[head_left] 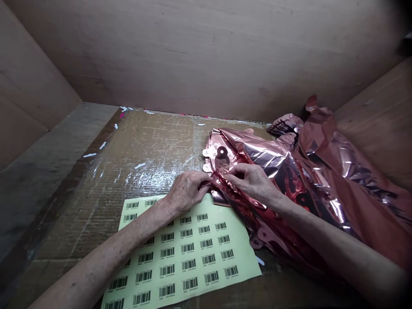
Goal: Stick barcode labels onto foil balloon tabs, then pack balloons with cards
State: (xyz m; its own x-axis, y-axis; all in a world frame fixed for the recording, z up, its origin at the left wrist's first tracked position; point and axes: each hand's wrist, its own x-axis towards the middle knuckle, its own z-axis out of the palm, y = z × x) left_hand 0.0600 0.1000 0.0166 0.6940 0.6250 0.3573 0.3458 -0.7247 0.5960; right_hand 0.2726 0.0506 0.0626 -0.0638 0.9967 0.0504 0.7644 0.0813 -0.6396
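Note:
A pile of shiny rose-pink foil balloons [270, 150], flat and uninflated, with small round tabs along the edges, lies in front of me. My left hand [189, 189] is closed, its thumb and fingers pinching the near left edge of the top foil balloon. Over the same foil, my right hand [251, 182] has its thumb and fingertips pressed together; whether they grip the foil or something small there I cannot make out. A pale yellow-green sheet of barcode stickers [186, 262] lies under my left wrist, its upper right part next to the foil.
Beneath everything is a cardboard surface [154, 141] covered with clear tape. Small white scraps [140, 165] are scattered on it. Wooden panels [193, 56] stand at the back and both sides. More pink foil [354, 180] spreads to the right panel.

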